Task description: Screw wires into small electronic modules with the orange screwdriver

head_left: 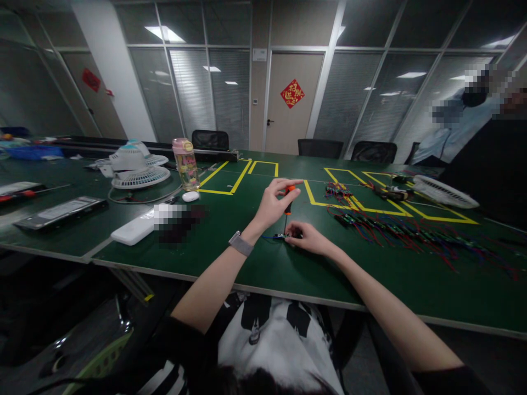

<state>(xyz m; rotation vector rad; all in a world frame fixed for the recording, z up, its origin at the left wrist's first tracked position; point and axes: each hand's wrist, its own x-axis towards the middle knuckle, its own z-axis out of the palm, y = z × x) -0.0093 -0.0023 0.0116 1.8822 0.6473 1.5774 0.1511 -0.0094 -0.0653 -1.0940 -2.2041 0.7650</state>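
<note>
My left hand (274, 204), with a watch on its wrist, is closed round the handle of a screwdriver (289, 209), its index finger stretched out over the top. The handle is orange and black, and the thin shaft points straight down. At the tip lies a small circuit board (280, 236) with a blue wire running off to the left. My right hand (308, 239) pinches the board's right end against the green table. Whether the tip sits in a screw is too small to tell.
A heap of wired circuit boards (395, 230) spreads to the right, near yellow tape outlines. White fans (140, 170), a drink bottle (187, 167), a white case (190, 196) and a long white device (135, 226) stand left. Another person (473, 126) is at the far right.
</note>
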